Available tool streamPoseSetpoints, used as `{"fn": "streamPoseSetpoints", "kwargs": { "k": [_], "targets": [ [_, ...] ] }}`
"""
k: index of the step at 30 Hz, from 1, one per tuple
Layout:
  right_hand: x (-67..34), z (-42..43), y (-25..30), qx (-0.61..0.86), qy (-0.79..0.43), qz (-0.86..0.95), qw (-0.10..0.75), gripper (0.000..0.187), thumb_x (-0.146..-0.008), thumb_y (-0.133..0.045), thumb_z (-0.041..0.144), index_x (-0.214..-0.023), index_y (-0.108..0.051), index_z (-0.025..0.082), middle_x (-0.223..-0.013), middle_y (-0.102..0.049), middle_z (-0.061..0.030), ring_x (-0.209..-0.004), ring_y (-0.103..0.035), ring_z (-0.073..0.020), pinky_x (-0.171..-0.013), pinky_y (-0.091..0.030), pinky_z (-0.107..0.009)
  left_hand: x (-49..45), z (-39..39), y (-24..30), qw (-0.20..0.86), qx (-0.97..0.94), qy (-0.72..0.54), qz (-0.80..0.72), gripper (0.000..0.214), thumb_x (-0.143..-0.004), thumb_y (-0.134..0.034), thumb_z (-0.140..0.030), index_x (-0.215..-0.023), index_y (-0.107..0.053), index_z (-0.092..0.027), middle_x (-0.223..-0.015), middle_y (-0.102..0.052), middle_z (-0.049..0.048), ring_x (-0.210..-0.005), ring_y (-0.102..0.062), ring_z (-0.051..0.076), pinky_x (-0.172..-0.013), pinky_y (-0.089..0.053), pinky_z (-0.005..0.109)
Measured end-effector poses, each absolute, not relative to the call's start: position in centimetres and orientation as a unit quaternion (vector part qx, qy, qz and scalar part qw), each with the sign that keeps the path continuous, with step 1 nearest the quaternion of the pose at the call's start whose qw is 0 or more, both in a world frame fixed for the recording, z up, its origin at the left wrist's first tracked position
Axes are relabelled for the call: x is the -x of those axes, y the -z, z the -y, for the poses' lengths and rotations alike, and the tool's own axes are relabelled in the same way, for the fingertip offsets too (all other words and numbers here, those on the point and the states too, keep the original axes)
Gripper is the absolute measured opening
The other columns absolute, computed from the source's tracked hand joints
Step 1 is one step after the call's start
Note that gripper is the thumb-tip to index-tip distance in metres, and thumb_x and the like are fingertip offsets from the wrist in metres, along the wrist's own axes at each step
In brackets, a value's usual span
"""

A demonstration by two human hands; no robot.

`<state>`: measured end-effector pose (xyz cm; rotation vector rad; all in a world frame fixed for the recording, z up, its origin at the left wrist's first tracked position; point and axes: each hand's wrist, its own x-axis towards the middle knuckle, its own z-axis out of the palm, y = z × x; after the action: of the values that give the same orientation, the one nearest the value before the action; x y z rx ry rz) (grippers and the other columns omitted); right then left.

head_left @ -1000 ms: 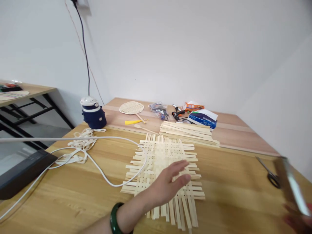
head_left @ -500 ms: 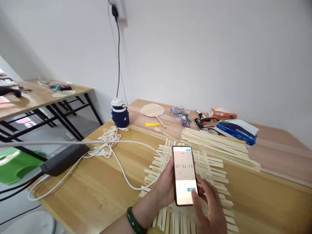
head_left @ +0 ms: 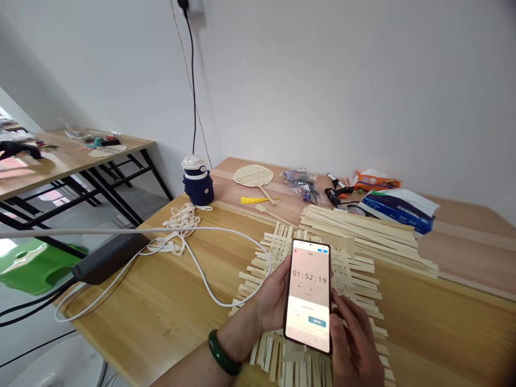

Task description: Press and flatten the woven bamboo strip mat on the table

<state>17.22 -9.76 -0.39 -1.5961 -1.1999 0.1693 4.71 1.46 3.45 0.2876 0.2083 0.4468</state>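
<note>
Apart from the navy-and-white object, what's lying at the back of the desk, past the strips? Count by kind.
Woven round fan: 1
Yellow tassel: 1
Wooden stick: 1
Bag of small parts: 1
Black glue gun: 1
Orange packet: 1
Blue packet: 1
Total: 7

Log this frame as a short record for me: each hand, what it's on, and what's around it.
Left hand: holds a smartphone showing 01:52:19; green bangle on the wrist.
Right hand: fingers at the phone's lower right edge.
Beneath: partly woven bamboo mat on a wooden table.
Beyond: loose bamboo strips, woven round fan, glue gun, blue packet.
</note>
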Motion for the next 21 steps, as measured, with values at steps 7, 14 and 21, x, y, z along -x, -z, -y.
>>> {"fn": "streamPoseSetpoints", "kwargs": {
  "k": [7, 14, 21],
  "targets": [
    [-15.7, 9.7, -0.9, 0.679, -0.107, 0.457, 0.564, 0.038, -0.096, -0.050, 0.042, -0.124, -0.064, 0.020, -0.131, -0.058, -0.0073, -0.120, -0.056, -0.0223, -0.093, -0.051, -0.031, -4.7, -1.4, -3.2, 0.954, -0.165, -0.226, -0.105, 0.074, -0.096, -0.032, -0.066, -0.129, -0.061, -0.006, -0.119, -0.069, 0.0177, -0.111, -0.064, 0.028, -0.104, -0.038, 0.039],
    [-16.2, 9.8, -0.5, 0.667, -0.082, 0.496, 0.551, 0.036, -0.096, -0.051, 0.039, -0.125, -0.063, 0.022, -0.129, -0.061, -0.0057, -0.117, -0.059, -0.0204, -0.094, -0.051, -0.030, -4.7, -1.4, -2.9, 0.952, -0.168, -0.229, -0.117, 0.071, -0.097, -0.032, -0.063, -0.128, -0.062, -0.006, -0.118, -0.069, 0.0177, -0.114, -0.064, 0.029, -0.106, -0.038, 0.041],
    [-15.9, 9.8, -0.2, 0.682, -0.063, 0.473, 0.555, 0.036, -0.096, -0.050, 0.042, -0.121, -0.066, 0.022, -0.126, -0.063, -0.0051, -0.115, -0.059, -0.0205, -0.086, -0.052, -0.028, -4.9, -1.2, -2.9, 0.949, -0.182, -0.221, -0.135, 0.075, -0.097, -0.027, -0.064, -0.129, -0.060, -0.005, -0.117, -0.070, 0.0187, -0.114, -0.064, 0.029, -0.106, -0.038, 0.041]
  ]
}}
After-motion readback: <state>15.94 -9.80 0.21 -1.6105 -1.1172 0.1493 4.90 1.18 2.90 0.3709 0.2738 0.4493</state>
